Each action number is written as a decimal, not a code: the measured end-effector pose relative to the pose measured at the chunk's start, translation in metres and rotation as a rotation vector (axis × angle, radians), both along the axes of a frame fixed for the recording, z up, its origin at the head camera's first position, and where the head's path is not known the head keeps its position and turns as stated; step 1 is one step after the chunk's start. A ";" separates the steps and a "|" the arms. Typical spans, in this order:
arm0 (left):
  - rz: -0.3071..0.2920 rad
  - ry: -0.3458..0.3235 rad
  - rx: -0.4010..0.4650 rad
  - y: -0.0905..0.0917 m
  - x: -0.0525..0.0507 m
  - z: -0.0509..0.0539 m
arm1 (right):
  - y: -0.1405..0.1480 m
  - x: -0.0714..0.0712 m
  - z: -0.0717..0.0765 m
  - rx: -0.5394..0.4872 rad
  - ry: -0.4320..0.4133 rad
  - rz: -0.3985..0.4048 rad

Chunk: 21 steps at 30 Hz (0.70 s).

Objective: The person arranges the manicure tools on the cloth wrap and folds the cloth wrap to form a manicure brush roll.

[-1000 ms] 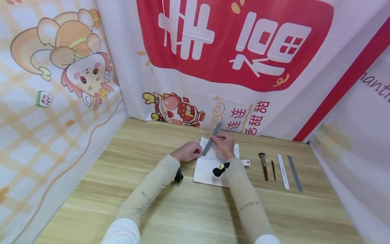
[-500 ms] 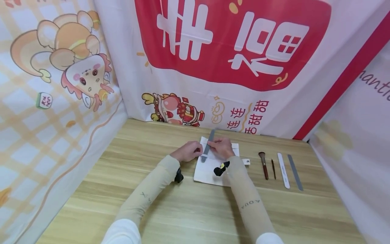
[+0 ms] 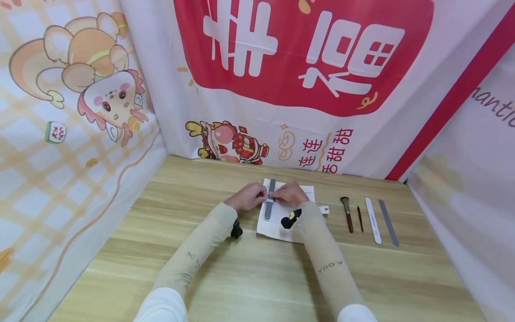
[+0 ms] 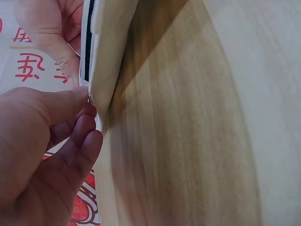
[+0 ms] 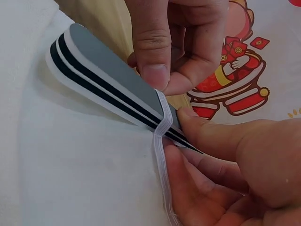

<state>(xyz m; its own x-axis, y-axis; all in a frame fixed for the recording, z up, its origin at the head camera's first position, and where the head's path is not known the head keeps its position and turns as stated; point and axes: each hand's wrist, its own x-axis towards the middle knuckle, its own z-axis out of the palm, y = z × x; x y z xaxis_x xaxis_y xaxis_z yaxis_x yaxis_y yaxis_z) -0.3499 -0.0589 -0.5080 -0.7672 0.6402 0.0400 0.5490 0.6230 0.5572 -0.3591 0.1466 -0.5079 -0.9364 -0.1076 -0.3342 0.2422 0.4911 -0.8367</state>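
Observation:
A grey nail file [image 3: 268, 211] lies lengthwise along the left side of an opened white case [image 3: 277, 230]. In the right wrist view the nail file's layered white and dark edge shows, and it passes under a white elastic band [image 5: 162, 120]. My right hand [image 3: 290, 194] pinches the file, thumb on its top face just beyond the band. My left hand [image 3: 250, 197] pinches the elastic band at the case's left edge between thumb and forefinger. In the left wrist view the left fingertips [image 4: 84, 96] meet at that edge; most of the file is hidden there.
Right of the case lie a brush [image 3: 347, 214], a thin dark stick-like tool [image 3: 360, 219], a white file [image 3: 373, 221] and another grey file [image 3: 388, 223]. A snap tab [image 3: 324, 209] sticks out from the case. A printed cloth wall [image 3: 241, 143] stands behind the table.
The grey nail file has slid toward me under the band and turned from slanted to nearly in line with the case. My right hand moved slightly left with it; my left hand stayed nearly in place.

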 end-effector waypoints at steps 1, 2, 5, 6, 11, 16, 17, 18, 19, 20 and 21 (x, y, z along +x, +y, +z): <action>0.002 -0.004 -0.004 0.000 0.001 0.000 | 0.000 -0.001 -0.001 0.002 -0.011 0.005; 0.005 -0.009 -0.008 0.000 0.001 0.000 | 0.001 -0.001 -0.001 -0.004 -0.023 0.008; 0.009 -0.011 -0.018 0.001 0.002 0.001 | 0.001 -0.001 0.000 -0.043 -0.050 -0.008; 0.010 -0.009 -0.018 0.001 0.002 0.001 | 0.001 -0.001 0.002 -0.046 -0.053 -0.019; 0.011 0.007 -0.014 0.002 0.003 -0.001 | -0.001 -0.001 0.004 -0.078 -0.067 -0.069; 0.020 0.004 -0.008 0.001 0.002 -0.004 | 0.001 -0.004 0.002 -0.121 -0.098 -0.056; 0.023 0.000 -0.009 0.000 0.002 -0.005 | 0.001 -0.005 0.002 -0.126 -0.104 -0.049; 0.024 0.000 -0.009 0.000 0.001 -0.006 | 0.002 -0.006 0.001 -0.136 -0.114 -0.043; 0.024 -0.003 -0.007 0.000 0.001 -0.006 | 0.003 -0.007 0.001 -0.141 -0.122 -0.034; 0.024 -0.005 -0.006 0.000 0.000 -0.007 | 0.003 -0.008 0.001 -0.143 -0.128 -0.026; 0.024 -0.008 -0.004 0.000 0.000 -0.007 | 0.004 -0.008 0.000 -0.153 -0.138 -0.021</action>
